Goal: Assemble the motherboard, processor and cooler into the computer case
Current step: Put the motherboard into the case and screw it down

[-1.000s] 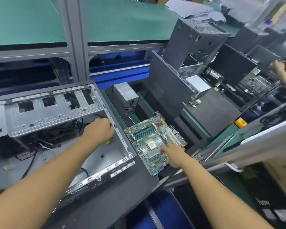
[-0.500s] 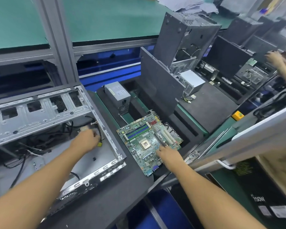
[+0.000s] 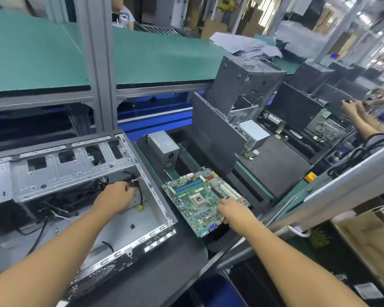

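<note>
The left hand (image 3: pixel 114 197) pinches a black cable (image 3: pixel 140 193) inside the open grey metal case (image 3: pixel 157 204). The right hand (image 3: pixel 235 212) grips the green motherboard (image 3: pixel 200 196) just beside the case; clear cables away before lowering it flat.

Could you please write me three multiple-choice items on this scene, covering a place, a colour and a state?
1. Where does the green motherboard lie?
A. bolted inside the open grey metal case
B. outside that case, on its right
C. on the upper green shelf

2. What colour is the small connector dangling on the black cable in the open grey metal case?
A. yellow
B. red
C. blue

3. What is the right hand doing?
A. hanging free above the belt
B. holding a screwdriver
C. gripping the motherboard's near right edge

Answers: 1 B, the board rests beyond the case's right wall. 2 A, the plug reads yellow beside the left hand. 3 C, its fingers curl around the board's edge.
</note>
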A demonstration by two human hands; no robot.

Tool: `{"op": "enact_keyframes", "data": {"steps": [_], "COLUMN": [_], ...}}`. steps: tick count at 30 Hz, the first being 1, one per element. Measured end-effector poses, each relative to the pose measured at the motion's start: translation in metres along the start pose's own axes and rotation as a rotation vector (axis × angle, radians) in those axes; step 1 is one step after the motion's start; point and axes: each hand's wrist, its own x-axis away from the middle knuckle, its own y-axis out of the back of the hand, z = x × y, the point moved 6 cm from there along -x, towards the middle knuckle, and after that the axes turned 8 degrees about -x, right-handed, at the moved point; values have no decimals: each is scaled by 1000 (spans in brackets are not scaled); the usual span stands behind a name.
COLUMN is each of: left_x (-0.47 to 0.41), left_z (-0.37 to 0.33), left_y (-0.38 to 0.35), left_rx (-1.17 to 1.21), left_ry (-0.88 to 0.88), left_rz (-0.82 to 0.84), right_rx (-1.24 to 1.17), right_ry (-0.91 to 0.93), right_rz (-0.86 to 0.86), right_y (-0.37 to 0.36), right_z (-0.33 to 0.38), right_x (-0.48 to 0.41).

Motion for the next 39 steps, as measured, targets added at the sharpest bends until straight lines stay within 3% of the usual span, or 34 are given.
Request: {"op": "enact_keyframes", "data": {"steps": [11, 16, 25, 34, 39], "left_x": [18, 30, 52, 69, 79], "left_z": [50, 84, 143, 175, 171], "left_y": [19, 32, 50, 64, 60], "left_rx": [40, 75, 254, 717, 1105], "left_ry": [86, 182, 301, 469, 560], "left_rz": [-9, -42, -55, -139, -168], "right_rx": [-300, -359, -306, -88, -9], "right_ry": [76, 221, 451, 608, 631], "right_rz": [-341, -375, -194, -67, 17], "right_y": [129, 173, 194, 197, 193], "right_z": [54, 109, 220, 278, 291], "right_x": [14, 21, 30, 63, 65]}}
